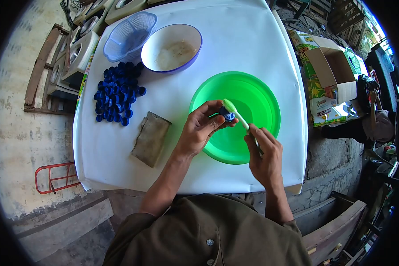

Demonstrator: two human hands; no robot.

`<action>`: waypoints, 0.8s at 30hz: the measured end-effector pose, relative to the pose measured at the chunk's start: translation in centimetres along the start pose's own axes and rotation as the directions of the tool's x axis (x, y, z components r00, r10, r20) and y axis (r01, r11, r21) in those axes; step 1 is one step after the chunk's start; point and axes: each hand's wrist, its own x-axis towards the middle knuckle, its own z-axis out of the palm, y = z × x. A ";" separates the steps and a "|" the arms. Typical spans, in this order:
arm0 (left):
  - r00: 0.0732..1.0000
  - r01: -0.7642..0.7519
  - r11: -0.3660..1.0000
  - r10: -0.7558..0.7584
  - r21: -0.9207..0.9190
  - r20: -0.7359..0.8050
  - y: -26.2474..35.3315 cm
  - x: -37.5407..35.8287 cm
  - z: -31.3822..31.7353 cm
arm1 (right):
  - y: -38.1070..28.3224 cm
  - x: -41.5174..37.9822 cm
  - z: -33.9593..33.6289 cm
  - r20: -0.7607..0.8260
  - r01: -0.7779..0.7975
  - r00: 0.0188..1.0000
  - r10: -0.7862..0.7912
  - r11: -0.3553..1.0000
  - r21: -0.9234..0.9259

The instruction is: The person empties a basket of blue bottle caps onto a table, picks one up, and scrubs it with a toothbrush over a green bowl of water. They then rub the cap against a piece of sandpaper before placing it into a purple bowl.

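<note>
My left hand (pixel 201 126) pinches a blue bottle cap (pixel 227 115) between thumb and fingers, above a green basin (pixel 264 142). In my right hand (pixel 266 153) is a pale green toothbrush (pixel 240 119), gripped by its handle. The brush head lies against the cap or just over it; the exact contact is hard to see. A heap of blue bottle caps (pixel 117 93) lies on the white table to the left. Between that heap and my left forearm rests a flat grey-brown rectangular piece (pixel 151 139).
A white bowl with a purple rim (pixel 153 48) and a translucent blue plastic basket (pixel 122 42) stand at the table's (pixel 235 26) back left. An open cardboard box (pixel 326 71) is off to the right, where another person (pixel 377 124) is partly visible.
</note>
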 end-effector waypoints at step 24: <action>0.893 -0.348 0.371 0.412 0.861 0.183 1.6 0.4 1.6 | 1.7 -0.4 -2.1 -0.106 -0.199 0.973 0.205 0.978 0.058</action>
